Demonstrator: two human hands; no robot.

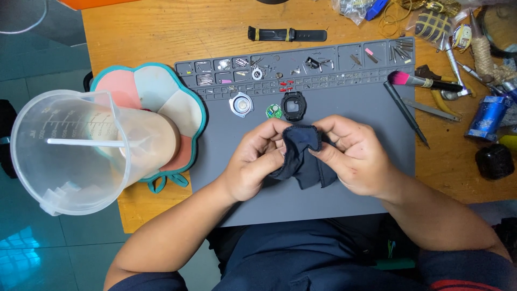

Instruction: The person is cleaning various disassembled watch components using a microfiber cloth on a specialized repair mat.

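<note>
My left hand (252, 160) and my right hand (353, 156) both pinch a dark blue cloth (302, 156) over the grey work mat (355, 108). The cloth is bunched between the fingers, and whatever is wrapped inside it is hidden. Just beyond my hands lie a black watch case (293, 105), a small green circuit board (273, 111) and a round metal case back (240, 104).
The mat's far edge has compartments (301, 67) with several tiny screws and parts. A clear measuring jug (81, 145) stands on a flower-shaped pad (161, 97) at left. A black strap (287, 35) lies beyond. A pink-tipped brush (423, 82), tools and a blue can (486, 117) are at right.
</note>
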